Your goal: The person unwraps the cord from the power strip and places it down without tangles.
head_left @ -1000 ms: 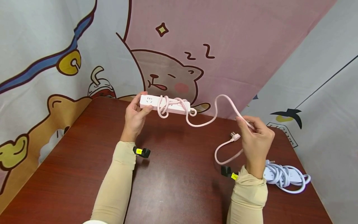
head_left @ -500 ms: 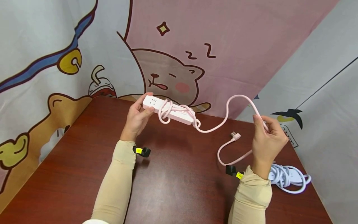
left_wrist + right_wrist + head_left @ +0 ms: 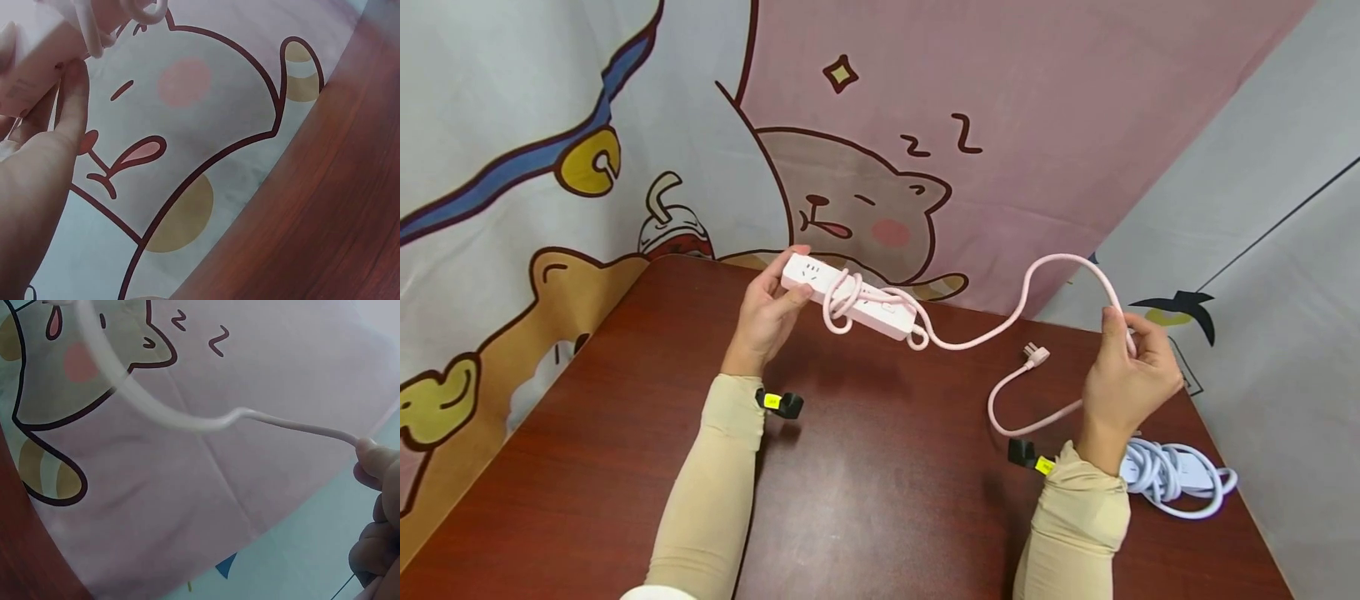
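A white power strip [image 3: 880,315] is held up over the table by my left hand [image 3: 764,315], which grips its left end between thumb and fingers. Its pink cord [image 3: 966,343] is wound in loose loops about the strip's middle, then runs right in a wavy arc. My right hand [image 3: 1133,371] pinches that cord between thumb and fingers, well to the right of the strip. Below, the cord's tail curves back left to a pink plug [image 3: 1036,356] with bare prongs. In the right wrist view the cord [image 3: 300,427] stretches from the fingertips toward the upper left.
On the table's right side, by my right forearm, lies a second power strip [image 3: 1195,473] with a pale blue cord [image 3: 1153,471] bundled round it. The dark red wooden table [image 3: 865,467] ends at a printed cartoon curtain [image 3: 1037,125].
My right hand has moved right, drawing the pink cord out longer between the hands. The power strip has tilted, its right end lower, and its left end has shifted slightly right.
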`<control>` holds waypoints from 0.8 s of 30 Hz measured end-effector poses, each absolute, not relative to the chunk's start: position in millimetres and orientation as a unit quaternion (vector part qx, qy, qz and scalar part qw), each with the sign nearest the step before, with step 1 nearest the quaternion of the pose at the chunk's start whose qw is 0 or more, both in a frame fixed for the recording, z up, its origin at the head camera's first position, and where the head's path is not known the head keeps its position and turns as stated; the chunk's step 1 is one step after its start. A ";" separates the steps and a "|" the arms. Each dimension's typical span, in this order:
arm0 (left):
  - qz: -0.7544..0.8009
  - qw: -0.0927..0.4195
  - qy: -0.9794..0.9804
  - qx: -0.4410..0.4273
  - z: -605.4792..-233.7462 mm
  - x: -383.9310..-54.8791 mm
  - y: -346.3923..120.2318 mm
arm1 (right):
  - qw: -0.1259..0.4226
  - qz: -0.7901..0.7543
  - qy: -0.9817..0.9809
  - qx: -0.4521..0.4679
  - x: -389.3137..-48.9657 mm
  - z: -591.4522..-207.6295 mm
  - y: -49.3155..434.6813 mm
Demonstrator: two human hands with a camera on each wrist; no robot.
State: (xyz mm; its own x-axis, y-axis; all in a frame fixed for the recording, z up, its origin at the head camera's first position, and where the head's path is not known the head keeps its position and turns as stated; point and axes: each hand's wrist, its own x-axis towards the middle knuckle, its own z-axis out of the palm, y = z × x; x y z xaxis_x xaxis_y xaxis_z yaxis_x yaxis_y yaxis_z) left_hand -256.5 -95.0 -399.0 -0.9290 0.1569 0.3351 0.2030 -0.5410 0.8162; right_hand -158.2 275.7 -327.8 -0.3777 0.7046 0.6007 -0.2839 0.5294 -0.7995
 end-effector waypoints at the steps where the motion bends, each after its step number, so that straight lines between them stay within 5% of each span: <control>1: -0.857 0.011 -0.479 -0.190 -399.0 -256.7 -94.6 | 0.538 0.461 -0.688 -0.155 -158.2 -327.7 276.3; 8: -0.862 -0.002 -0.465 -0.201 -397.7 -255.1 -93.3 | 0.512 0.409 -0.734 -0.178 -168.8 -346.7 297.2; 24: -0.877 0.041 -0.440 -0.190 -399.2 -256.8 -93.2 | 0.359 0.304 -0.866 -0.170 -178.5 -383.6 319.1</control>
